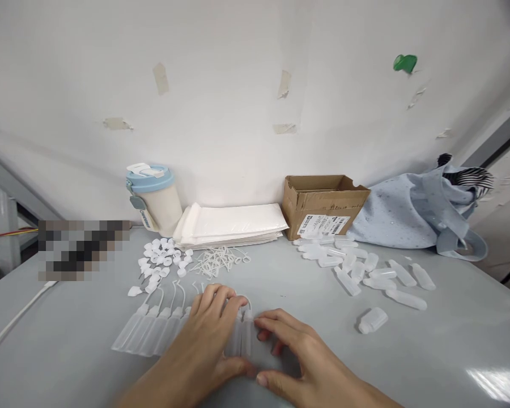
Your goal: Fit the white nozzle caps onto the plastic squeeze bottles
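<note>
A row of small translucent squeeze bottles [130, 333] lies side by side on the grey table, thin white strap loops [161, 296] sticking up from their necks. My left hand [212, 317] arches over the right part of this row, fingers at the neck end and thumb apart near the bases. It hides several bottles. At the row's right end lies the last bottle [247, 334]; the fingertips of my right hand [300, 351] are at its right side. That hand's thumb and fingers are spread, with nothing visible between them.
White caps [164, 249] and loose straps [219, 260] lie behind the row. Loose bottles [380, 281] are scattered right, one bottle [373, 320] apart. Behind stand a lidded cup [159, 204], white padded envelopes [238, 221], a cardboard box [318, 209] and a blue bag [399, 209].
</note>
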Available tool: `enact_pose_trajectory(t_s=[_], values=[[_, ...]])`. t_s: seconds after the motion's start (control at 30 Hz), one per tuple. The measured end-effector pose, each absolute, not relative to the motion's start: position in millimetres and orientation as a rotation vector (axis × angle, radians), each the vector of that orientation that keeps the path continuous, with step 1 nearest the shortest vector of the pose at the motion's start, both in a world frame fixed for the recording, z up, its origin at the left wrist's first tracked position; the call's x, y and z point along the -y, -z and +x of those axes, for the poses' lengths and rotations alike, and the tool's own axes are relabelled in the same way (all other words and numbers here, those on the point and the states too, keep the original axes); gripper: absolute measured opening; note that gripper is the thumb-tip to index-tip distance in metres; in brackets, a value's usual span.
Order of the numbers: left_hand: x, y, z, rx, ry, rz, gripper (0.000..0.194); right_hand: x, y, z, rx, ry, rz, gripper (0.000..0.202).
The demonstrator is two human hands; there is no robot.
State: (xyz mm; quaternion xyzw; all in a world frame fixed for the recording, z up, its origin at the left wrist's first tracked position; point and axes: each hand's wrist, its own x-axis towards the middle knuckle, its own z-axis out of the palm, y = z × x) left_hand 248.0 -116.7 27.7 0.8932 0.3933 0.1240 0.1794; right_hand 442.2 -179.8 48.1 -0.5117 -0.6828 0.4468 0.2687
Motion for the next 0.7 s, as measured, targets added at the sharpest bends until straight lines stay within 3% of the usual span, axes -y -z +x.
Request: enact_pose_trajectory(t_s=[0.4, 0.57, 0.7], values=[[114.3, -31.8, 247.3, -1.100, -0.409, 2.480, 0.069, 180.0, -46.6, 443.3, 1.758, -1.201, -1.303, 0.046], [94.8, -37.9, 232.1, -1.296, -0.633, 2.468, 0.035, 179.6, -56.2, 449.9, 1.736, -1.169, -1.364, 0.041], [81.6, -35.1, 224.7, -1.367, -0.684, 2.522, 0.036, 177.3, -67.9, 465.0, 1.771, -1.066, -1.461, 0.033]])
